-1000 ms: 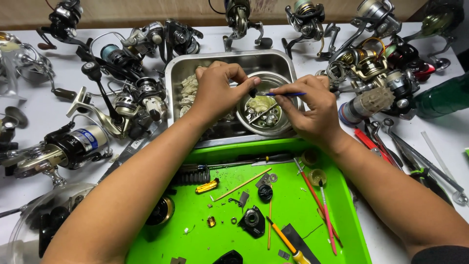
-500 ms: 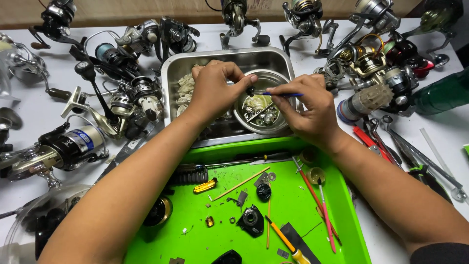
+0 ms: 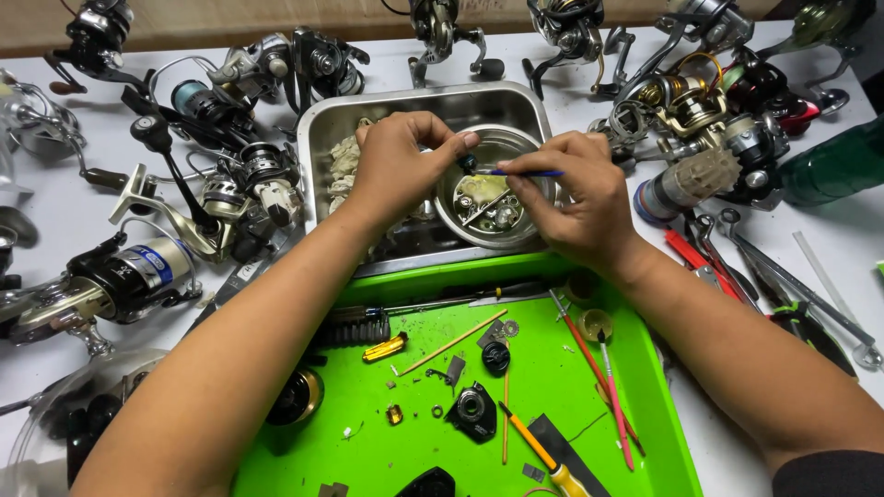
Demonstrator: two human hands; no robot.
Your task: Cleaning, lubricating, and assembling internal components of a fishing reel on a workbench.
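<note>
Left hand (image 3: 396,166): over the metal tray (image 3: 322,138) near the far edge of the table (image 3: 55,212), fingers pinching a small dark part (image 3: 468,164) above the round metal bowl (image 3: 543,198).
Right hand (image 3: 575,198): just beside the left one, fingers pressed together around a thin blue brush (image 3: 525,172), tip touching the small dark part.
Small dark part: held in the air over the bowl, not resting on anything.
Round metal bowl: inside the tray, at its right end, with tiny metal bits lying in it.
Green tray (image 3: 663,423): at the near edge of the table, full of little pieces, sticks and a yellow screwdriver (image 3: 543,456).
Fishing reels (image 3: 138,271): many, packed along the left, far and right edges.
Could go wrong: likely a slip of the tiny part from the pinch, then lost among the bits in the bowl.
Cause: too hard a push with the brush, or wet, slick fingertips.
Also: maybe a bump from a forearm, knocking pieces around on the green tray.
</note>
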